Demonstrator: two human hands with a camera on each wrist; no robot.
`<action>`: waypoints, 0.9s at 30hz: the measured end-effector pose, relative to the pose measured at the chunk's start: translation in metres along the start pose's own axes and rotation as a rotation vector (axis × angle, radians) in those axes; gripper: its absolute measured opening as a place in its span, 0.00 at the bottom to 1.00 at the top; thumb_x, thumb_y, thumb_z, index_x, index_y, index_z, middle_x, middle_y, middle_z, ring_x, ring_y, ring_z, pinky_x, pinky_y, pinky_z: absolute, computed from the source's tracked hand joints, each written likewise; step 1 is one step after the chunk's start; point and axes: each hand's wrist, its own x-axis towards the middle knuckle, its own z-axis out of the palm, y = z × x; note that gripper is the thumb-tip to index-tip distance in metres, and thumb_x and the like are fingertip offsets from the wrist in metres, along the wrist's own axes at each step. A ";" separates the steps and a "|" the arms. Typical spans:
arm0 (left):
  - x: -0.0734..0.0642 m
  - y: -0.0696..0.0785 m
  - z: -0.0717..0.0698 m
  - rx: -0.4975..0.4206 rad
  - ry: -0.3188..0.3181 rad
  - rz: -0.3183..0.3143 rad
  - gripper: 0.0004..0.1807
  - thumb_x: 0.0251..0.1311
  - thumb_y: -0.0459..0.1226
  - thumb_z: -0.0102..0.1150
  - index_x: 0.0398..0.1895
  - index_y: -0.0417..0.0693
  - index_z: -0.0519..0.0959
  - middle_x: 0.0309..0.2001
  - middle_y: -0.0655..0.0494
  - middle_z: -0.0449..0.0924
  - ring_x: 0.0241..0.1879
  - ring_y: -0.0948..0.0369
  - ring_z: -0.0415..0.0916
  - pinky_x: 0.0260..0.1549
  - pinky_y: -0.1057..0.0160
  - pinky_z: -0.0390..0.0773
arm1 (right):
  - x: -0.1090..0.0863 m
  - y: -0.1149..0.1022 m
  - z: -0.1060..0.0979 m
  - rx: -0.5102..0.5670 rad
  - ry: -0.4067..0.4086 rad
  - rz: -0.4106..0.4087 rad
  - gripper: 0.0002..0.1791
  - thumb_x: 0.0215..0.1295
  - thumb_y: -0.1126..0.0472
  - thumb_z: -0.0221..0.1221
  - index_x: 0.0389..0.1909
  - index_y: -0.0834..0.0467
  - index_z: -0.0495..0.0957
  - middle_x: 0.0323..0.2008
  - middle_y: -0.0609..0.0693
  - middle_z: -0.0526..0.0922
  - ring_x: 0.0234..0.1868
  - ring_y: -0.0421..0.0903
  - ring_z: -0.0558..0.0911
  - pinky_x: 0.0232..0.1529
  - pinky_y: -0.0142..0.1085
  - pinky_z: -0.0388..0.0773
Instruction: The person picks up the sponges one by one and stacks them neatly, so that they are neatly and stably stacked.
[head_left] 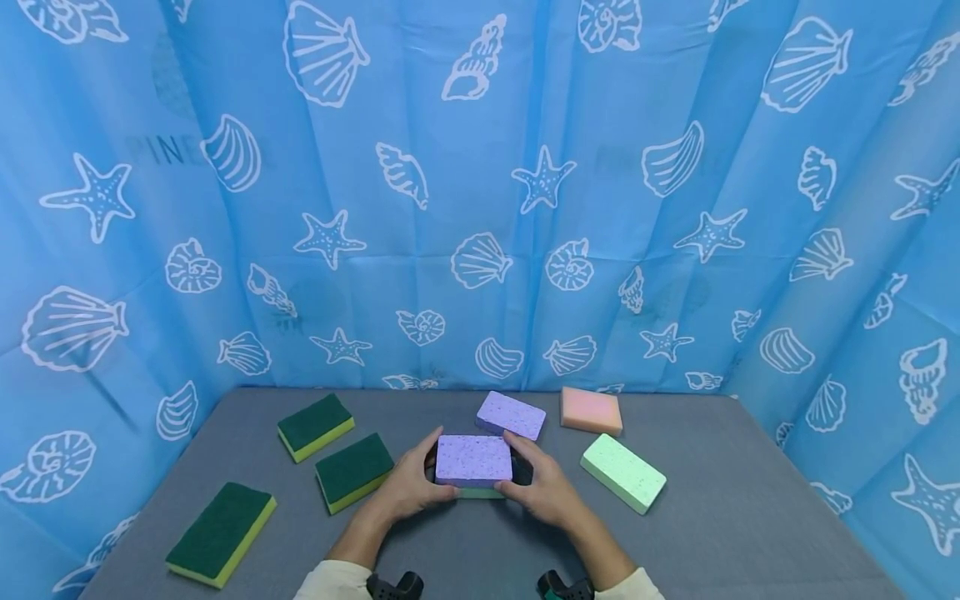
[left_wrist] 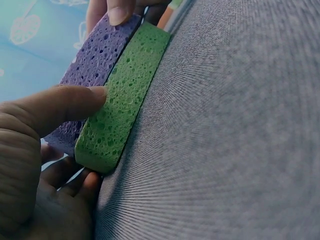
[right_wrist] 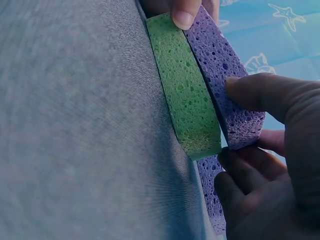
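Observation:
A purple sponge (head_left: 474, 457) lies over a light green sponge (head_left: 480, 493), both between my two hands. The right hand (head_left: 551, 483) pinches the purple sponge, its thumb on the near face and fingers round the back. My left hand (head_left: 408, 483) holds the other end, with the thumb across the seam between the two sponges and fingers behind. In the right wrist view a narrow gap opens between purple sponge (right_wrist: 225, 75) and green sponge (right_wrist: 185, 90) at the right end. The green sponge (left_wrist: 125, 100) stands low, right at the grey cloth in the left wrist view.
Three green-and-yellow scouring sponges (head_left: 221, 533) lie on the left of the grey table (head_left: 735, 517). Behind the hands is another purple sponge (head_left: 512, 415). A peach sponge (head_left: 591, 411) and a pale green sponge (head_left: 624, 473) lie to the right. Blue shell-print curtain (head_left: 480, 200) surrounds the back and sides.

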 end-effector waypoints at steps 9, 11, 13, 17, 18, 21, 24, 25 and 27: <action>-0.001 0.000 -0.001 -0.023 0.003 0.011 0.51 0.47 0.34 0.73 0.73 0.35 0.55 0.67 0.35 0.60 0.63 0.42 0.63 0.59 0.44 0.63 | -0.001 0.003 0.001 -0.015 -0.019 0.018 0.40 0.55 0.57 0.70 0.68 0.62 0.66 0.65 0.63 0.68 0.65 0.62 0.64 0.62 0.59 0.58; -0.001 -0.001 0.000 -0.027 0.008 0.009 0.50 0.47 0.34 0.74 0.72 0.35 0.56 0.66 0.36 0.62 0.62 0.43 0.64 0.59 0.45 0.64 | -0.001 0.003 0.000 -0.017 -0.027 0.021 0.41 0.55 0.57 0.70 0.69 0.63 0.65 0.65 0.63 0.68 0.65 0.62 0.65 0.62 0.59 0.58; -0.001 -0.001 0.000 -0.033 0.009 0.009 0.49 0.47 0.35 0.74 0.72 0.35 0.57 0.66 0.36 0.62 0.62 0.42 0.64 0.58 0.45 0.64 | -0.002 0.003 0.000 -0.012 -0.031 0.026 0.41 0.56 0.57 0.69 0.69 0.63 0.65 0.65 0.63 0.68 0.65 0.62 0.65 0.62 0.59 0.58; -0.001 -0.002 0.000 -0.039 0.007 0.009 0.50 0.47 0.35 0.73 0.72 0.35 0.56 0.66 0.36 0.62 0.62 0.42 0.64 0.58 0.45 0.64 | -0.002 0.003 0.000 -0.008 -0.038 0.028 0.40 0.57 0.56 0.69 0.69 0.63 0.64 0.65 0.64 0.67 0.66 0.63 0.64 0.62 0.59 0.57; 0.000 -0.002 0.000 -0.039 0.006 0.007 0.50 0.47 0.35 0.73 0.72 0.35 0.56 0.66 0.36 0.61 0.62 0.42 0.64 0.58 0.45 0.64 | -0.002 0.003 0.000 -0.007 -0.039 0.030 0.40 0.57 0.56 0.69 0.69 0.63 0.64 0.65 0.64 0.67 0.66 0.63 0.64 0.62 0.59 0.57; 0.000 -0.002 0.000 -0.044 0.007 0.011 0.50 0.47 0.35 0.74 0.72 0.35 0.56 0.66 0.35 0.61 0.62 0.42 0.64 0.58 0.45 0.64 | -0.002 0.003 0.000 -0.006 -0.042 0.034 0.41 0.58 0.56 0.68 0.70 0.63 0.64 0.65 0.64 0.66 0.66 0.63 0.63 0.62 0.59 0.57; 0.000 -0.002 0.000 -0.050 0.006 0.011 0.51 0.46 0.35 0.74 0.72 0.36 0.55 0.66 0.35 0.61 0.63 0.42 0.63 0.58 0.45 0.64 | -0.001 0.003 -0.001 -0.003 -0.047 0.029 0.41 0.58 0.55 0.68 0.70 0.63 0.63 0.65 0.65 0.66 0.66 0.64 0.63 0.62 0.60 0.56; 0.000 -0.002 0.000 -0.051 0.006 0.012 0.51 0.46 0.35 0.74 0.73 0.36 0.55 0.66 0.35 0.60 0.63 0.42 0.63 0.58 0.45 0.64 | -0.001 0.004 -0.001 0.000 -0.053 0.028 0.42 0.58 0.56 0.68 0.70 0.63 0.62 0.65 0.65 0.66 0.66 0.64 0.63 0.62 0.60 0.56; 0.000 -0.002 0.000 -0.051 0.004 0.008 0.51 0.46 0.34 0.74 0.73 0.37 0.55 0.67 0.35 0.60 0.63 0.42 0.63 0.59 0.45 0.64 | -0.002 0.004 -0.001 0.017 -0.071 0.030 0.43 0.57 0.57 0.69 0.71 0.62 0.61 0.66 0.65 0.65 0.66 0.64 0.62 0.63 0.60 0.56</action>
